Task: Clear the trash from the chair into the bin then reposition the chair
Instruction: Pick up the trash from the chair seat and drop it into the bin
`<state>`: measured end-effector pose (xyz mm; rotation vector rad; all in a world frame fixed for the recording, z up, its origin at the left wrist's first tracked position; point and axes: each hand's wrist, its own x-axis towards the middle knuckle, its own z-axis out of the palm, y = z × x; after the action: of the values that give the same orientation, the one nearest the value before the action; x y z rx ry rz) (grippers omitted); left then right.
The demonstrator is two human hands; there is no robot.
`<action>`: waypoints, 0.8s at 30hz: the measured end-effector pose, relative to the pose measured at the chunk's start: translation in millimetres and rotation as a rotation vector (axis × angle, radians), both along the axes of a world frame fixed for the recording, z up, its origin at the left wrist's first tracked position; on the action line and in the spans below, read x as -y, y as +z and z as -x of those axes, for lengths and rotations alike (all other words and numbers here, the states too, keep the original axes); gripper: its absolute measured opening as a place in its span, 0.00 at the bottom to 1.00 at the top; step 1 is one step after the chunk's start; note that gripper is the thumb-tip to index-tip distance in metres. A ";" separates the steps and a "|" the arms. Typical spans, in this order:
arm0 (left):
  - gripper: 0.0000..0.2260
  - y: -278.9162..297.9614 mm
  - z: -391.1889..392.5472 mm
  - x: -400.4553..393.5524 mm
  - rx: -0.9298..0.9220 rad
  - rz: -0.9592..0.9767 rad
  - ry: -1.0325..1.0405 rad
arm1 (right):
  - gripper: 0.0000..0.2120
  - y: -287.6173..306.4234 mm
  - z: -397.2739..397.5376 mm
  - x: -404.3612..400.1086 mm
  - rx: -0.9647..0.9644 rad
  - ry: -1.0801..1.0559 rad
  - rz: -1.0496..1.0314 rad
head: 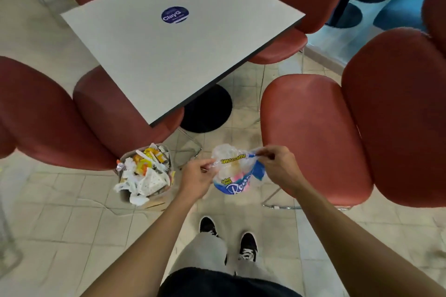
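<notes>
Both hands pinched one piece of trash between them: the left hand [196, 177] held the left end of a plastic wrapper [235, 173], and the right hand [277, 167] held its right end, fingers curled tight on the film. The wrapper, a clear and blue paper-towel bag, hung stretched in the air above the floor, just at 9 o'clock of the chair [311, 132] it presumably came from. The chair's seat showed no other litter.

The bin [144, 173] stood on the floor at 9 o'clock from the hands, near the left hand but not under the wrapper. It was heaped well above its rim with paper, cutlery and packets, some already spilling over the side.

That heap looked like the main risk. A light, springy wrapper dropped on top would likely slide off or unfold and land on the tiles, so it probably needed crumpling and pressing down. Pressing too hard, though, could push other scraps over the rim or tip the bin.

The table [169, 55] stood at 12 o'clock. When the chair was moved later, its metal leg could catch the table's black base [210, 113] or knock the bin, since all stood close together.
</notes>
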<state>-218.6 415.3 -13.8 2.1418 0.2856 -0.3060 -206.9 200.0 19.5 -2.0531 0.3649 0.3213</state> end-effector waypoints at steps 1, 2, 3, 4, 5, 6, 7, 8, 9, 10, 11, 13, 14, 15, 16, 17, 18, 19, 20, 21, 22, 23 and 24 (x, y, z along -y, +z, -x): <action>0.13 1.0 5.5 -10.4 -0.005 0.005 0.038 | 0.10 -0.7 -2.0 -13.9 0.000 0.019 -0.013; 0.13 3.6 10.1 -20.1 -0.009 0.017 0.069 | 0.10 -1.8 -4.0 -27.7 -0.004 0.029 -0.045; 0.14 4.0 13.3 -26.8 -0.024 0.031 0.096 | 0.09 -1.9 -5.1 -38.6 -0.016 0.031 -0.079; 0.14 2.7 17.4 -53.2 -0.037 0.040 0.145 | 0.09 -6.6 -10.7 -68.6 -0.027 0.066 -0.120; 0.15 1.3 18.7 -55.8 -0.062 0.060 0.148 | 0.09 -8.0 -10.5 -73.4 -0.046 0.054 -0.147; 0.15 -0.1 20.0 -61.0 -0.096 0.081 0.159 | 0.10 -9.3 -10.4 -80.9 -0.061 0.053 -0.175; 0.16 -3.1 20.1 -80.9 -0.119 0.112 0.185 | 0.10 -13.4 -14.6 -103.2 -0.090 0.063 -0.210; 0.18 -3.2 20.6 -90.9 -0.147 0.156 0.185 | 0.10 -15.9 -15.5 -117.1 -0.116 0.056 -0.239; 0.20 -4.9 19.7 -102.3 -0.162 0.197 0.171 | 0.10 -16.1 -17.2 -133.3 -0.142 0.057 -0.253; 0.22 -5.0 17.7 -117.4 -0.173 0.222 0.135 | 0.11 -18.8 -19.9 -153.7 -0.161 0.062 -0.271; 0.23 -2.9 18.5 -121.7 -0.174 0.241 0.088 | 0.11 -18.4 -18.8 -164.8 -0.180 0.065 -0.283; 0.18 -6.5 14.6 -150.5 -0.185 0.279 0.040 | 0.12 -25.1 -23.9 -206.1 -0.223 0.091 -0.285; 0.16 -6.7 12.2 -161.4 -0.182 0.264 0.033 | 0.12 -29.1 -25.5 -223.3 -0.241 0.119 -0.280; 0.15 -9.8 9.5 -175.0 -0.171 0.199 0.039 | 0.11 -33.3 -28.3 -242.0 -0.260 0.156 -0.274; 0.14 -14.1 7.0 -189.7 -0.162 0.097 0.046 | 0.11 -38.3 -30.6 -260.8 -0.276 0.191 -0.269; 0.13 -19.5 3.8 -203.5 -0.151 0.003 0.062 | 0.11 -42.3 -33.5 -277.7 -0.293 0.213 -0.263; 0.11 -26.3 0.2 -217.7 -0.134 -0.063 0.083 | 0.10 -47.0 -36.5 -294.0 -0.306 0.222 -0.255; 0.09 -33.0 -3.3 -229.5 -0.110 -0.098 0.108 | 0.10 -50.2 -38.7 -306.5 -0.311 0.226 -0.246; 0.09 -39.4 -6.3 -239.5 -0.079 -0.128 0.130 | 0.10 -51.0 -40.3 -316.2 -0.304 0.229 -0.238; 0.08 -45.4 -11.4 -250.3 -0.070 -0.153 0.143 | 0.09 -53.1 -43.0 -325.1 -0.284 0.231 -0.228; 0.08 -51.2 -16.4 -258.9 -0.067 -0.174 0.145 | 0.09 -56.0 -44.7 -331.3 -0.261 0.233 -0.199; 0.06 -56.8 -22.1 -266.5 -0.083 -0.182 0.138 | 0.10 -61.1 -46.4 -335.2 -0.240 0.221 -0.171; 0.05 -61.8 -28.2 -272.6 -0.110 -0.182 0.123 | 0.11 -65.1 -47.4 -337.1 -0.235 0.196 -0.138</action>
<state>-190.4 687.9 -75.6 2.2779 0.5239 -0.3376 -159.5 537.1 -45.6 -1.9232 0.2745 0.6927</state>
